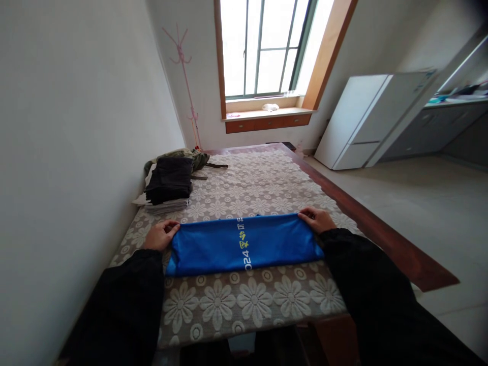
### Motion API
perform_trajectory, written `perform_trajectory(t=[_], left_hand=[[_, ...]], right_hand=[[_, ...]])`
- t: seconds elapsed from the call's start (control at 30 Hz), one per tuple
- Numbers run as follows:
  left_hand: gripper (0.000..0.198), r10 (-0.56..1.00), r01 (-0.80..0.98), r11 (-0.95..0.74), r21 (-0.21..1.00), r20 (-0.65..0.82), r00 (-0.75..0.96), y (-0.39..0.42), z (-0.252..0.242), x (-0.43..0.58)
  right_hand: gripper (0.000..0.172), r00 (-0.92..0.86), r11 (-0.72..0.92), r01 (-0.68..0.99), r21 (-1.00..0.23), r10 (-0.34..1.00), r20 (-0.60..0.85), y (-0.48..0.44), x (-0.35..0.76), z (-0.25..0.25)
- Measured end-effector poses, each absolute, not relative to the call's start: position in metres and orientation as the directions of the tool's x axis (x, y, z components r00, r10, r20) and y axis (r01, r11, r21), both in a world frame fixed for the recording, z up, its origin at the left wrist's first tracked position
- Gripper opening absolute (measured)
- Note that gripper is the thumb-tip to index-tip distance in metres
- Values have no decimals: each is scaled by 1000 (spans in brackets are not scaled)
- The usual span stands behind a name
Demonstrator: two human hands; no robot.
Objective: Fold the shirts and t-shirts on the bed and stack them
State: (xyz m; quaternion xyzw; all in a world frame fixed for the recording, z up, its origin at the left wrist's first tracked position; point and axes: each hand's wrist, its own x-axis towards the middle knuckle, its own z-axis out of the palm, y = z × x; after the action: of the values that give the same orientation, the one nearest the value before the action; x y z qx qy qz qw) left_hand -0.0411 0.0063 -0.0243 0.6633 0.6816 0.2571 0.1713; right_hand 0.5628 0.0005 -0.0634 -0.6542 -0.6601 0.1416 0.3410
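A blue garment (213, 246), folded into a long flat strip, lies across the near part of the table. White and yellow lettering runs down its middle. My left hand (162, 235) pinches its far left corner between thumb and fingers. At the opposite end, my right hand (317, 219) grips the far right corner the same way. The far edge is stretched fairly straight between both hands. What lies inside the folds is hidden.
A floral lace cloth (255, 300) covers the wooden table (412, 254). Folded dark clothes (170, 180) are stacked at the left by the wall, with an olive bag (196, 158) behind. Farther off stand a pink coat rack (185, 71) and a white fridge (354, 122).
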Motion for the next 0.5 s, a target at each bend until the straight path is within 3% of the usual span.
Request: perform_trajectory(t=[0.23, 0.5], left_hand=[[44, 988, 899, -53, 435, 155, -16, 4, -21, -38], [43, 981, 877, -110, 468, 193, 20, 8, -27, -43]], right_hand=[[33, -48, 219, 805, -551, 950, 308, -1, 564, -59], [30, -85, 268, 832, -486, 927, 365, 1, 565, -63]])
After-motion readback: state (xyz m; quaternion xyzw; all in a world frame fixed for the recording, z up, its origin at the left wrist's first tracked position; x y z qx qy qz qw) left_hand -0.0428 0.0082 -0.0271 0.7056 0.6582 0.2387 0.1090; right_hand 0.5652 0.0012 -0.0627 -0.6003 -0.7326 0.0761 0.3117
